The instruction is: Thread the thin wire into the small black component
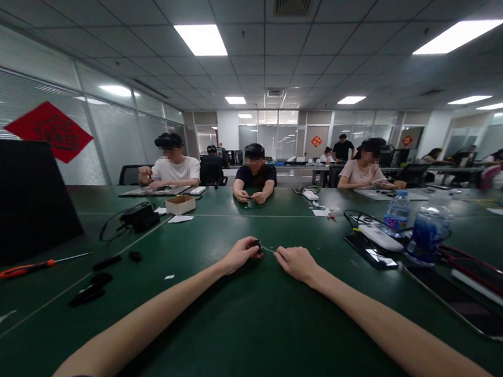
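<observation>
My left hand [240, 255] is closed on a small black rounded object [257, 246], just above the green table [223, 326] or resting on it. A thin pale strip [268, 249] runs from that object toward my right hand [297, 262], whose fingers pinch its other end. Whether the strip is tape, thread or plastic is too small to tell. Both forearms reach forward over the tabletop.
At left lie an orange-handled screwdriver [38, 267], black pieces [92, 290] and a cardboard box [180, 204]. Phones [460, 301], a white device [380, 236] and water bottles [425, 234] stand or lie at right. Several people sit around the table, one opposite [256, 177].
</observation>
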Available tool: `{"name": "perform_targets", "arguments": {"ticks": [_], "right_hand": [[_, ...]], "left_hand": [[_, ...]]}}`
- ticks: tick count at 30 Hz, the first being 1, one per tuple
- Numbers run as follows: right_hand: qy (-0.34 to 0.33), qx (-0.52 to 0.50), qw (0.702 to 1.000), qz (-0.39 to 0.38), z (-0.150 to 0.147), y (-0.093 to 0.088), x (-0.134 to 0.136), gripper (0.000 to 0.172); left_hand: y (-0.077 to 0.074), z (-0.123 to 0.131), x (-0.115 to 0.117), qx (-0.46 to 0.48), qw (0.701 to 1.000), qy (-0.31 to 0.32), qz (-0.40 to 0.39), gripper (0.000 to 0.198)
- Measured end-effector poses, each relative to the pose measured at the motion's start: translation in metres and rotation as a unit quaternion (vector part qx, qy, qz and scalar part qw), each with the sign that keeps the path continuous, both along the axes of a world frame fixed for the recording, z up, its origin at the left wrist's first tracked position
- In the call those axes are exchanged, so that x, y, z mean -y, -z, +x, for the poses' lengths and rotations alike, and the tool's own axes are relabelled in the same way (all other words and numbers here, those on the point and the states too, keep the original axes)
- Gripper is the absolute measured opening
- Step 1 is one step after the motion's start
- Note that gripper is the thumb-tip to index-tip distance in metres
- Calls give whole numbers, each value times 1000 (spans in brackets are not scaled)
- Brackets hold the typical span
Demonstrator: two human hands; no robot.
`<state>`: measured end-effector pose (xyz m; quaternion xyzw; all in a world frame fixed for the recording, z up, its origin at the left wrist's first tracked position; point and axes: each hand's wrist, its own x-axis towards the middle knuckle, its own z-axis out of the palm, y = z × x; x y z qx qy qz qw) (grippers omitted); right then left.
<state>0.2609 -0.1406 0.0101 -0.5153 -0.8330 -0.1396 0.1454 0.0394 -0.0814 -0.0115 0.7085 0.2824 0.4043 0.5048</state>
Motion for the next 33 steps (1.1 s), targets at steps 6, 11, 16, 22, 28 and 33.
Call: {"name": "perform_targets", "arguments": {"ticks": [6, 11, 16, 22, 28, 33], "right_hand": [[56, -38, 998, 2, 0, 2, -3, 42], [25, -38, 999, 7, 1, 3, -3, 40], [-5, -45, 999, 4, 1, 3, -3, 39], [-34, -31, 999, -6, 0, -1, -1, 38], [-38, -23, 999, -15, 1, -4, 3, 38], [-38, -24, 999, -8, 0, -4, 3, 38]], "left_hand": [[-3, 3, 4, -13, 1000, 22, -16, 26], [-2, 0, 3, 38, 998, 1, -57, 26], [-1, -1, 1, 71, 994, -3, -82, 27], [-4, -1, 6, 85, 992, -2, -90, 31], [-6, -1, 9, 89, 993, -19, -81, 38], [-3, -1, 7, 93, 993, -24, -64, 36]]}}
